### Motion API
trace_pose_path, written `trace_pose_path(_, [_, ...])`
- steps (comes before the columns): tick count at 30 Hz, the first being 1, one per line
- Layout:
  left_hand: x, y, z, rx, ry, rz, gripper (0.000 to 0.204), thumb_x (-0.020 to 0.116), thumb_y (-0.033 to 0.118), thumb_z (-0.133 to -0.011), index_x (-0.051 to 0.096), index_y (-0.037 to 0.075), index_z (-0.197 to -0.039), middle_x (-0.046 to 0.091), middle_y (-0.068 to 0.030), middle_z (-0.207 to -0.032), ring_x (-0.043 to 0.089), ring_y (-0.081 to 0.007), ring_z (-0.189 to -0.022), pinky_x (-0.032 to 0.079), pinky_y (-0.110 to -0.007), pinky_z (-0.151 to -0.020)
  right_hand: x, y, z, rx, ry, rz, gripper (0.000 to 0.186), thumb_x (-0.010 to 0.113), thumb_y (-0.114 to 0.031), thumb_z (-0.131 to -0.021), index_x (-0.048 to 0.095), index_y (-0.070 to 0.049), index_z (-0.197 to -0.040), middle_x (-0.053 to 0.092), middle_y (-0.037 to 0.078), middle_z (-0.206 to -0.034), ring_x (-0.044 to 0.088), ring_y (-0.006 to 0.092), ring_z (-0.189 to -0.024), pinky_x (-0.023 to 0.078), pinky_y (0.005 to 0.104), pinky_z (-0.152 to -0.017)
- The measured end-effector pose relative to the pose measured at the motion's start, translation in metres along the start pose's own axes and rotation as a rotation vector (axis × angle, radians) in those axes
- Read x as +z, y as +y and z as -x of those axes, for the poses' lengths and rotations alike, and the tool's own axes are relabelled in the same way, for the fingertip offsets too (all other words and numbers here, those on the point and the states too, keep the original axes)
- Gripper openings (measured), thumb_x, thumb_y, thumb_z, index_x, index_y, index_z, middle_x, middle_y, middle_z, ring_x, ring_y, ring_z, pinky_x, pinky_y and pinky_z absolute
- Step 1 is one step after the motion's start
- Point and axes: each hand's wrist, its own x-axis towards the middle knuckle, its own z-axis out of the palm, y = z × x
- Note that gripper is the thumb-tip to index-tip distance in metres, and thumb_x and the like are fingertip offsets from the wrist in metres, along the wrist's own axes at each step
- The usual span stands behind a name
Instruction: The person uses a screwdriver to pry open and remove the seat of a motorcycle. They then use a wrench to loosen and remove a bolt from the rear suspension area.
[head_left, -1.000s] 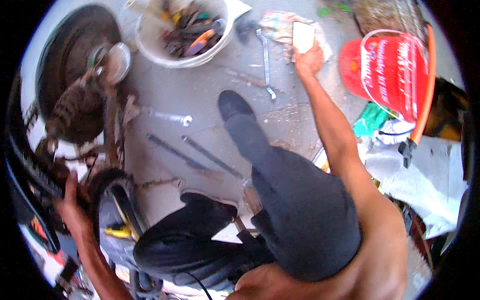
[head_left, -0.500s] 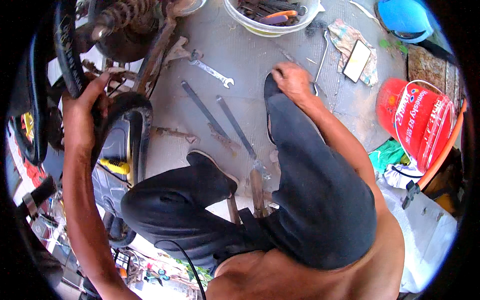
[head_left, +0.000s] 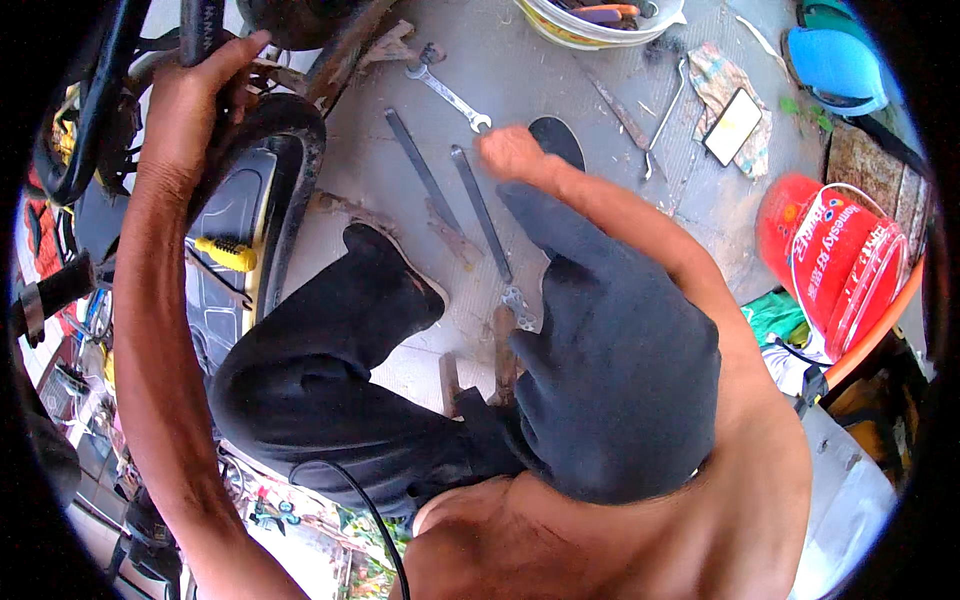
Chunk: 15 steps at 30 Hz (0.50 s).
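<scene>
My left hand is closed around the lower end of a black tube with pale print, part of a dirty machine frame; most of its fingers are hidden. Below it curves a thick black bar. On the grey floor, my right hand is closed beside the open jaw of a combination wrench. A small dark tip shows at its fingers, but what it holds, if anything, is hidden. Two long metal bars lie just left of that hand, one with its end close to my knuckles.
A white bucket of tools stands at the far side. Right of it lie a thin metal rod, a rag and a phone. A red bucket and a blue object are at the right. A yellow-handled tool rests at the left.
My right hand has moved left from beside my shoe to the wrench's open jaw. My left hand stays on the black tube. The whole view has shifted a little.
</scene>
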Motion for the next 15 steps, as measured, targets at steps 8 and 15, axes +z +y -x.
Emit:
trace_pose_path(8, [0.006,0.005,0.001,0.054,0.0,0.018,0.032,0.068,0.035,-0.083,0.062,0.006,-0.071,0.053,-0.0019,-0.055,0.05,-0.0121,-0.051,0.039,-0.027,-0.056,0.019,-0.025,-0.002,0.061,-0.153,0.032,0.034,0.068,-0.039,-0.078,0.073,-0.006,-0.084,0.071,0.014,-0.084,0.07,0.0315,-0.081,0.055,0.0438,-0.071])
trace_pose_path(15, [0.004,0.01,0.011,0.007,0.049,0.005,0.03,0.068,0.032,-0.083,0.06,0.007,-0.069,0.052,-0.0023,-0.055,0.05,-0.0129,-0.05,0.039,-0.028,-0.055,0.018,-0.045,-0.006,0.217,-0.11,-0.104,0.026,0.061,-0.026,-0.078,0.072,-0.004,-0.086,0.071,0.017,-0.09,0.069,0.0338,-0.085,0.055,0.0447,-0.075])
